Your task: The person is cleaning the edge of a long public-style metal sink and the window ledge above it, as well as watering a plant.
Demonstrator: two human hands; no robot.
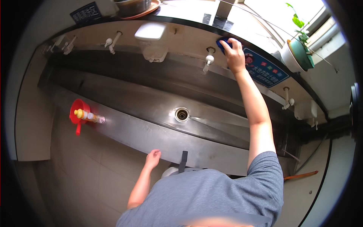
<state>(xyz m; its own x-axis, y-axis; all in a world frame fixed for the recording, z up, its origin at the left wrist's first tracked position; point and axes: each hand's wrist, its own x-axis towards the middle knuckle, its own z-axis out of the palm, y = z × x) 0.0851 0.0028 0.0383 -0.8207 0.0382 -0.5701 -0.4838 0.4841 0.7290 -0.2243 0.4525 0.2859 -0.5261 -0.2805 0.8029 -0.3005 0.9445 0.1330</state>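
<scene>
My right hand (234, 55) reaches across a long stainless steel trough sink (136, 93) to the wall behind it. Its fingers grip a dark blue cloth (223, 43), pressed to the tiled wall just under the dark ledge edge. Beside that hand, a blue sign (266, 69) with writing and a cartoon figure is fixed to the wall. A white tap (209, 59) sticks out just left of the hand. My left hand (153, 157) hangs near the sink's front rim (170, 139), fingers curled loosely and holding nothing that I can see.
On the front rim at left stand a red plastic dipper (80, 103) and bottles, one yellow-capped (79, 113). A white soap box (151, 42) and another tap (113, 42) are on the wall. A potted plant (297, 54) sits on the windowsill. The drain (181, 114) lies mid-trough.
</scene>
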